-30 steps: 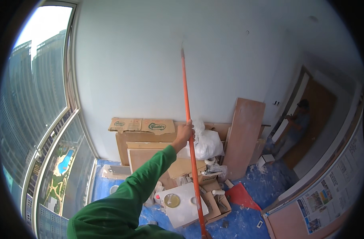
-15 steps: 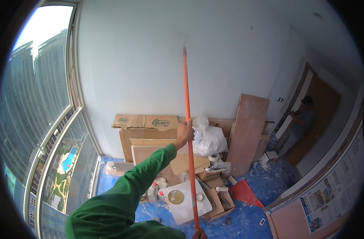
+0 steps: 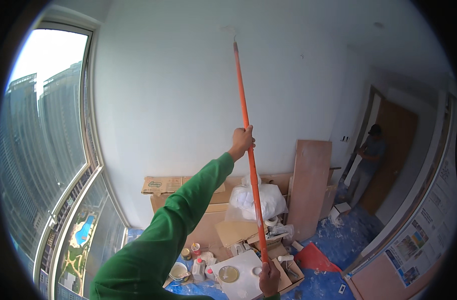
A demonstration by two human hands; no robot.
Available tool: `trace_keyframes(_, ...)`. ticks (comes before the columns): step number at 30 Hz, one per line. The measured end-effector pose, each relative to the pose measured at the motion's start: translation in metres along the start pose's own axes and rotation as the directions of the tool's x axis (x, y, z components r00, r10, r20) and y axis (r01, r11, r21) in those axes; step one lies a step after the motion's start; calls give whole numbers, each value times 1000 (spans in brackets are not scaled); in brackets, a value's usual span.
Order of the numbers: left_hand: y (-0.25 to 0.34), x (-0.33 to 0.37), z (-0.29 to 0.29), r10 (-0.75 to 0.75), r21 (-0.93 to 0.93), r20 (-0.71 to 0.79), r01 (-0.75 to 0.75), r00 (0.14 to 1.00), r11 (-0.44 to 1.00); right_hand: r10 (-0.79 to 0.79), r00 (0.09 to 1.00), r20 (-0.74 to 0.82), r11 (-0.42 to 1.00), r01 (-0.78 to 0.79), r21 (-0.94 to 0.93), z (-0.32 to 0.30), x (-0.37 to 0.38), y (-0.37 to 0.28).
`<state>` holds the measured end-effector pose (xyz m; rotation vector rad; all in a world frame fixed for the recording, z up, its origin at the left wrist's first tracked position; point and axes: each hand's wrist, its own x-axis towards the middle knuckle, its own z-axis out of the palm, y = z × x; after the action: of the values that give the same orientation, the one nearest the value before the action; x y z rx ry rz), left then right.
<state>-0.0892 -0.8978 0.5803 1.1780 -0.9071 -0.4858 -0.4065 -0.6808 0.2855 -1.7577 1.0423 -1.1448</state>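
A long orange extension pole (image 3: 251, 170) rises in front of the pale wall (image 3: 178, 90), its upper end leaning slightly left. My left hand (image 3: 243, 139), at the end of a green sleeve, is wrapped round the pole at about its middle. Lower down, my right hand (image 3: 269, 279) closes round the pole near its bottom end. A thin wire-like piece sticks out of the pole's dark top, close to a faint patch on the wall. No roller or other head can be made out there. The right forearm is mostly out of view.
Cardboard (image 3: 161, 185), a white plastic bag (image 3: 258, 200) and a leaning wooden board (image 3: 311, 190) line the wall. Below are a white panel with a round lid (image 3: 228, 274), bottles (image 3: 198, 270) and blue floor sheeting (image 3: 316, 287). A person (image 3: 372, 150) stands by the doorway; windows (image 3: 48, 125) are left.
Both hands and the pole have risen, and the pole's top is higher against the wall. The view has tilted upward, bringing more of my right hand into sight.
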Motion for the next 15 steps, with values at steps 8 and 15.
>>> trace_keyframes(8, 64, 32, 14, 181, 88, -20, -179, 983, 980, -17, 997, 71, 985, 4, 175, -5, 82, -80)
trace_keyframes(15, 101, 50, 19, 269, 129, -30, -263, 963, 956, -104, 994, 40, 977, 94, 190, -6, 121, -114)
